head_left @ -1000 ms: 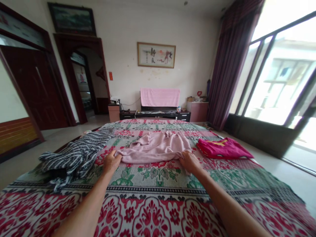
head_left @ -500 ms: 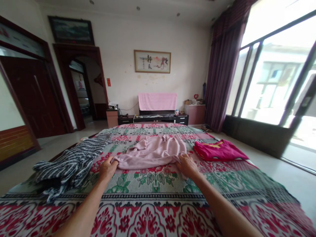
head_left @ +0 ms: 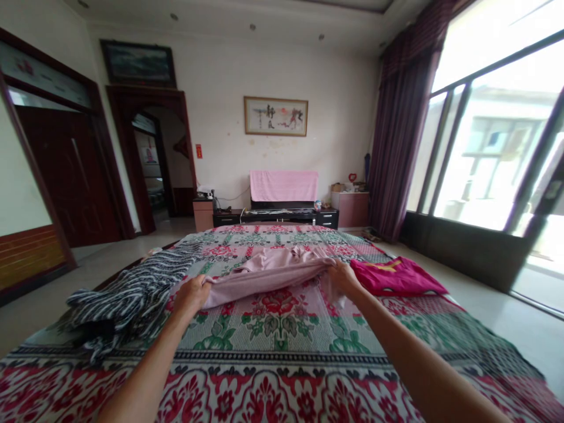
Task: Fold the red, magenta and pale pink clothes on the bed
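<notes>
Mid-frame, I see the pale pink garment [head_left: 264, 283] stretched left to right, near edge rising rightward. Reaching in from the bottom, the left hand [head_left: 192, 294] and right hand [head_left: 345, 278] (that one's higher) each pinch an end.

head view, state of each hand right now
Left hand: closed, holding the pale pink garment.
Right hand: closed, holding the pale pink garment too.
</notes>
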Demonstrator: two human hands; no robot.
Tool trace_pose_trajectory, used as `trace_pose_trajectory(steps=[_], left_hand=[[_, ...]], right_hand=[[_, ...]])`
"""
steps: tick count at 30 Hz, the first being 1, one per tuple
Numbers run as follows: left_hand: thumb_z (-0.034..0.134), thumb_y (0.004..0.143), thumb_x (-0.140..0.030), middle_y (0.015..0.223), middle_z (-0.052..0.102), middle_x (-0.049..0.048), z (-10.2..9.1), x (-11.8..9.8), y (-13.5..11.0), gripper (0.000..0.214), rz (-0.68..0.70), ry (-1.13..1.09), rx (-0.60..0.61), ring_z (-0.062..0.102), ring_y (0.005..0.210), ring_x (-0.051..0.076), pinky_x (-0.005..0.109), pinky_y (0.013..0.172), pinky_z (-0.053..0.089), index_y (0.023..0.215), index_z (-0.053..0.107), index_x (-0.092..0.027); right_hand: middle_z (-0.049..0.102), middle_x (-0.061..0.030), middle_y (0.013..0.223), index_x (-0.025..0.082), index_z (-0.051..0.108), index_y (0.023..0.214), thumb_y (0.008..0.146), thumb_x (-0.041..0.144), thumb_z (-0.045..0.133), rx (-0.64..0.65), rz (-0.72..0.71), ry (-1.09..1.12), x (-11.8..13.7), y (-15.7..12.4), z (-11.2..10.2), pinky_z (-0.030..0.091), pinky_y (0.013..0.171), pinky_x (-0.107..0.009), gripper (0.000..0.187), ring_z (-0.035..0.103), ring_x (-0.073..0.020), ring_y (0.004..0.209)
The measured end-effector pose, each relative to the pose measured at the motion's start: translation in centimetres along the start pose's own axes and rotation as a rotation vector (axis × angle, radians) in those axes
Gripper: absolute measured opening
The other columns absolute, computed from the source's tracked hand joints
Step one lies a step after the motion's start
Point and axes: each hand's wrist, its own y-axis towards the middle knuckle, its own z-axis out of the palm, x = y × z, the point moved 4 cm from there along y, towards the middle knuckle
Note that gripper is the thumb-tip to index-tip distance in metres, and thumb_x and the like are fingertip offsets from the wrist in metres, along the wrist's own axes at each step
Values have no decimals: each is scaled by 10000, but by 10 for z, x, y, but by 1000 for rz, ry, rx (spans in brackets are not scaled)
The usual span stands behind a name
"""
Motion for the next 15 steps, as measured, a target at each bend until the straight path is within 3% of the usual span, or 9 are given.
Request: trace_pose_trajectory(steps=[2,4,7,10,12,15], left_hand=[[471,752,-305,522,573,12,-7,-6,-2,224,-67,-79,64,543,514,160,228,478,337,782,664,-198],[453,761,-342,424,472,-28,-15,-10,-8,285,-126,-264,207,448,389,132,221,410,296,868,656,-174],[557,700,-401,440,461,-54,-32,-22,-23,315,-20,-503,519,344,334,75,192,357,234,883,657,-164],[653,626,-399,522,538,-35,-50,-28,-39,293,107,-486,791,323,338,47,188,347,238,811,682,-173],[660,615,-410,525,536,-35,-56,-24,-44,278,108,-433,851,309,329,42,192,340,227,777,687,-186],[655,604,-397,500,523,-39,-50,-15,-46,258,66,-409,874,328,313,51,192,334,213,769,690,-201]], right_hand=[[594,-12,650,163,566,803,767,288,398,33,-33,208,11,-2,-6,416,532,-229,213,545,-145,603],[601,-17,645,158,575,781,749,337,432,153,-62,353,23,-10,-14,434,528,-237,231,548,-147,600],[646,-34,706,156,626,748,706,347,515,465,-119,274,35,-29,-35,446,549,-240,225,562,-151,630],[653,-20,678,171,653,683,638,314,603,722,-106,98,32,-46,-58,418,512,-228,158,543,-142,586],[655,-18,684,173,668,698,639,310,605,817,-75,49,23,-51,-67,409,507,-227,162,543,-141,581],[653,-18,689,172,678,728,645,299,582,791,-36,73,7,-51,-66,406,507,-228,180,542,-142,580]])
